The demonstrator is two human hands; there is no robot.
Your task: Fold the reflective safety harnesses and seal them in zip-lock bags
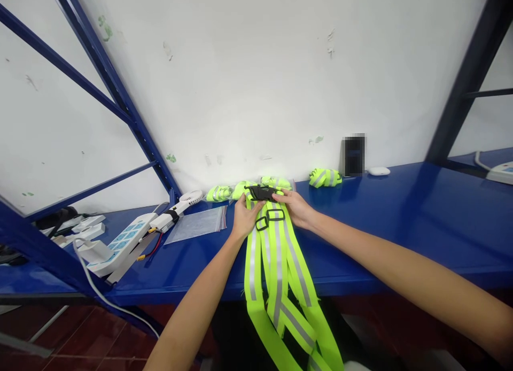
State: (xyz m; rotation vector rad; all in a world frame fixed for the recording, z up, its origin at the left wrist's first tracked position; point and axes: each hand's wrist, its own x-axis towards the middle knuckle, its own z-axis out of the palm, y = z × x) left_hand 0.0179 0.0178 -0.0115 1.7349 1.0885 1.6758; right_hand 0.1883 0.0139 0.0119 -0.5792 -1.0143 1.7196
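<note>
A neon-yellow reflective harness with silver stripes lies over the blue table and hangs past its front edge. At its top sits a black plastic buckle, which looks joined. My left hand is closed on the buckle's left part, and my right hand grips its right end and the webbing there. Two black strap adjusters rest on the straps just below the hands. Behind the buckle are bundled yellow reflective straps, some in clear plastic.
A clear zip bag, a white power strip, a small white fan and cables lie left. Another rolled yellow strap bundle, a dark pixelated object and a white case stand along the wall. Blue rack posts flank the table.
</note>
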